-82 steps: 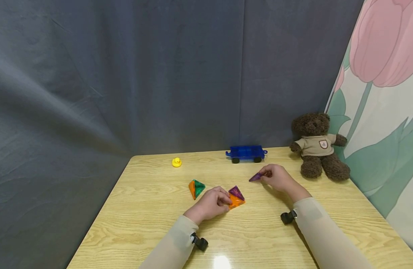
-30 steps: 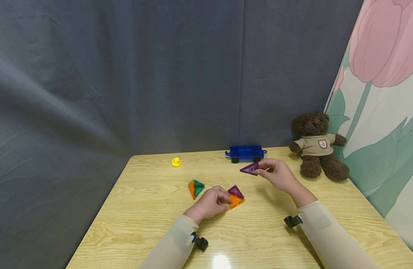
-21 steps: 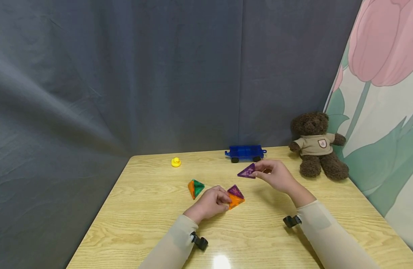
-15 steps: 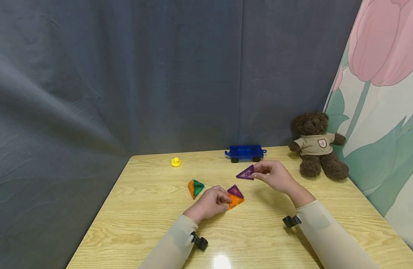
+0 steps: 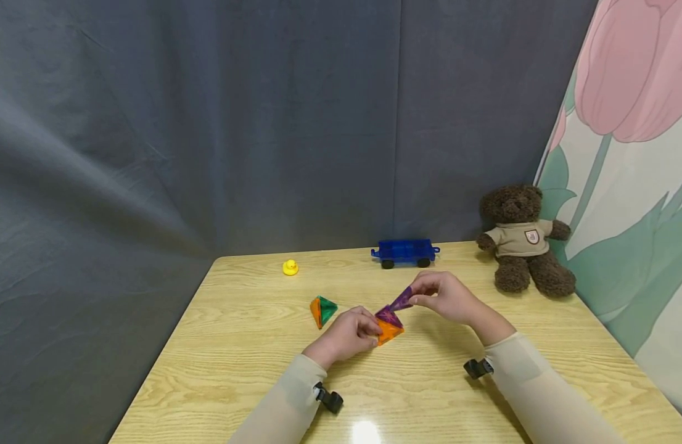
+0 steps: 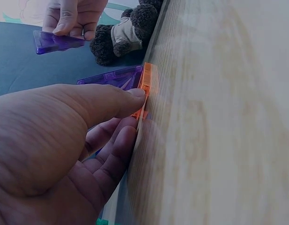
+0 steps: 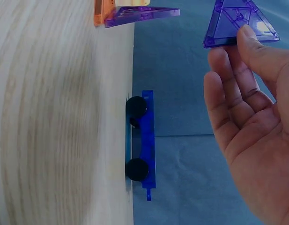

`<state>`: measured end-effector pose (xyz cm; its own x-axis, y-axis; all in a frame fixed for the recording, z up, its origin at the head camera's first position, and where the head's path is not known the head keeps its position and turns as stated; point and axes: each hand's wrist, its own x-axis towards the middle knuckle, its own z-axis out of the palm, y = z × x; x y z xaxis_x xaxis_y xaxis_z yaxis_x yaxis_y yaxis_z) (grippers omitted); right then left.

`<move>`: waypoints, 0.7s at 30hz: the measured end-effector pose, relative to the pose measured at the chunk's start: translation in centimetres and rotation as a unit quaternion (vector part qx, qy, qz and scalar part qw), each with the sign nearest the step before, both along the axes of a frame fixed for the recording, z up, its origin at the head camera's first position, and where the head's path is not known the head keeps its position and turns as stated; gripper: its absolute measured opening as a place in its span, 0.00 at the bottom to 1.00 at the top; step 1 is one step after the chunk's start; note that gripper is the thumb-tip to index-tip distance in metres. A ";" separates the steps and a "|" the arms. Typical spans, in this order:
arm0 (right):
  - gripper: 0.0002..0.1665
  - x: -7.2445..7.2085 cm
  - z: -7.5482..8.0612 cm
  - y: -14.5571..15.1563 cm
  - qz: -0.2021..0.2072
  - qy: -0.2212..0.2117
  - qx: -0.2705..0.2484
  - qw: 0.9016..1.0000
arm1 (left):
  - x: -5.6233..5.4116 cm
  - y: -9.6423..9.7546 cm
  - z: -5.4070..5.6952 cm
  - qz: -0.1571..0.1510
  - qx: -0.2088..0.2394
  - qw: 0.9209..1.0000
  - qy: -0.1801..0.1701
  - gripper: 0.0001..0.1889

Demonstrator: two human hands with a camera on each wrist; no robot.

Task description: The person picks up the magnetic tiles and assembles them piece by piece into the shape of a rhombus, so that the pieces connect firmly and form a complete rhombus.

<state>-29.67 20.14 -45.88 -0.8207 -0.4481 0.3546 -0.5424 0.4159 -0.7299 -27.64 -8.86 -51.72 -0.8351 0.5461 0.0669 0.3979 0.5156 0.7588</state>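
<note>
My left hand (image 5: 348,335) pinches the edge of an orange magnetic tile (image 5: 391,333) lying flat on the table. From that tile's far side a purple triangular tile (image 5: 389,316) rises on edge; the left wrist view shows this purple tile (image 6: 117,78) beyond my thumb. My right hand (image 5: 447,298) holds a second purple triangular tile (image 5: 402,300) between thumb and fingers, in the air. Both wrist views show a gap between this held tile (image 7: 239,21) and the standing one. To the left, a green and orange tile piece (image 5: 325,310) stands by itself.
Along the table's back edge are a yellow rubber duck (image 5: 290,267) and a blue wheeled toy wagon (image 5: 405,252). A brown teddy bear (image 5: 518,240) in a beige shirt sits at the back right. Behind the table (image 5: 235,370) hangs a dark curtain (image 5: 308,135).
My right hand has lifted the second purple tile, turned it, then brought it left and down toward the standing purple tile. My left hand has stayed in place on the orange tile.
</note>
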 end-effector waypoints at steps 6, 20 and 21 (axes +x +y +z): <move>0.06 0.0 -0.3 -0.3 0.013 -0.013 0.015 1.000 | -0.1 0.0 0.0 0.001 0.002 1.000 -0.001 0.08; 0.08 0.0 -1.2 -1.0 0.036 -0.048 0.039 0.997 | 0.1 -0.1 0.2 -0.001 -0.002 1.000 -0.005 0.08; 0.08 -0.1 -1.3 -1.0 0.038 -0.050 0.038 0.997 | 0.1 -0.1 0.2 -0.001 -0.002 1.000 -0.005 0.08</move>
<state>-29.74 19.15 -47.17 -0.8132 -0.5325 0.2350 -0.5002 0.4329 -0.7500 -27.59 -8.92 -51.55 -0.8346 0.5480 0.0561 0.3913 0.5180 0.7606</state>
